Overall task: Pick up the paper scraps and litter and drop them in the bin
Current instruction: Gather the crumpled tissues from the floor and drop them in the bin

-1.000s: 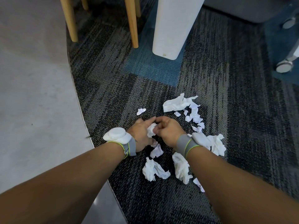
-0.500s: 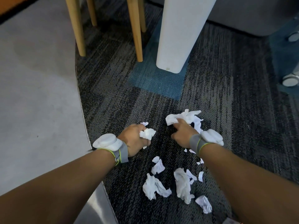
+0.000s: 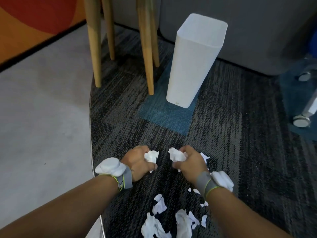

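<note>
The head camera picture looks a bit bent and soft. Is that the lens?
Head view: wide-angle bowing tilts the bin and wooden legs; dim, even light, no glare; slight blur softens the left hand, right hand and their paper wads.

left hand (image 3: pixel 137 162): fingers curled closed, palm inward | right hand (image 3: pixel 188 162): likewise | both forearms extended forward, wrists banded

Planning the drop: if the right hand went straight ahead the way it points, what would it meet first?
Probably bare carpet, then the white bin; the right hand points roughly at its base, though depth is unclear.
</note>
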A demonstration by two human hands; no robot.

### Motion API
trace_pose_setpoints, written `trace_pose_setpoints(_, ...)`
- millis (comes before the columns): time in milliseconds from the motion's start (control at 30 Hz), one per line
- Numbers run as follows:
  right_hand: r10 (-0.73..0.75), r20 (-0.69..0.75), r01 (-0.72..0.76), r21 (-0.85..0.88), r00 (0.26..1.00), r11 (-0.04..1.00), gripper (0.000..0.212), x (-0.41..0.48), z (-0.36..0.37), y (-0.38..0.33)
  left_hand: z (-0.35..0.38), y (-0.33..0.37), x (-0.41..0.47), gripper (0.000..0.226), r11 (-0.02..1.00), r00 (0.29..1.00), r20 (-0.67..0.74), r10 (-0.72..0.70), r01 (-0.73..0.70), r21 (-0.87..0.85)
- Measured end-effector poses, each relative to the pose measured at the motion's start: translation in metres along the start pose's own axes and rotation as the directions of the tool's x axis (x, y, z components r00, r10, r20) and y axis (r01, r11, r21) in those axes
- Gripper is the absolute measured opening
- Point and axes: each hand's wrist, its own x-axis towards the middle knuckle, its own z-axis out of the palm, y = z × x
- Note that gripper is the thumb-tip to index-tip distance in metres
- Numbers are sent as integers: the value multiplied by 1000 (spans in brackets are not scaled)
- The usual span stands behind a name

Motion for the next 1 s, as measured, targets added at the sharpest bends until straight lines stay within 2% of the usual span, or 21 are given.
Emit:
trace_pose_setpoints(67, -29, 29, 28, 33, 999, 999, 28, 5, -8, -8, -5, 10, 3, 31, 1000, 1000, -9, -8, 7, -25)
trace_pose_setpoints(133, -62, 35, 59, 74, 997, 996, 9, 7, -14, -18, -9, 19, 5, 27, 999, 1000, -15, 0, 0, -41)
trace_pose_setpoints(233, -88, 1, 87, 109, 996, 990, 17, 13, -20, -24, -15, 32, 12, 23, 998, 998, -53, 26, -29, -50)
trace_pose_setpoints(333, -76, 24, 72, 142, 997, 987, 2, 17, -27, -30, -19, 47, 22, 26, 984, 998, -54, 17, -26, -178)
trace_pose_setpoints(433, -105, -13, 106, 131, 994, 986, 14, 26, -41, -48, -29, 66, 38, 29, 969, 997, -74, 28, -45, -243)
trace_pose_setpoints(567, -152, -18, 153, 143, 988, 978, 21, 29, -68, -87, -47, 95, 61, 21, 952, 994, -91, 55, -80, -296)
trace_pose_setpoints(633, -181, -92, 189, 76, 979, 979, 31, 36, -80, -100, -59, 112, 71, 16, 930, 994, -102, 32, -67, -362)
trace_pose_setpoints(700, -196, -157, 218, 131, 968, 967, 53, 46, -91, -110, -70, 126, 77, 35, 863, 994, -110, -5, -52, -503)
trace_pose_setpoints(733, -195, -248, 237, 155, 949, 959, 52, 53, -98, -117, -77, 132, 81, 40, 826, 993, -116, -5, -61, -560)
trace_pose_setpoints(800, -172, -345, 265, 244, 923, 933, 30, 62, -120, -141, -90, 145, 91, 37, 795, 991, -136, 16, -95, -600)
trace_pose_setpoints(833, -205, -393, 315, 240, 896, 918, 23, 67, -131, -154, -98, 150, 95, 33, 793, 988, -152, 34, -119, -598)
trace_pose_setpoints(900, -253, -473, 394, 227, 844, 890, 23, 81, -152, -174, -110, 160, 101, 28, 778, 981, -189, 53, -159, -608)
trace_pose_setpoints(1000, -190, -527, 410, 337, 828, 848, 36, 91, -180, -202, -126, 174, 106, 27, 754, 966, -255, 47, -202, -625)
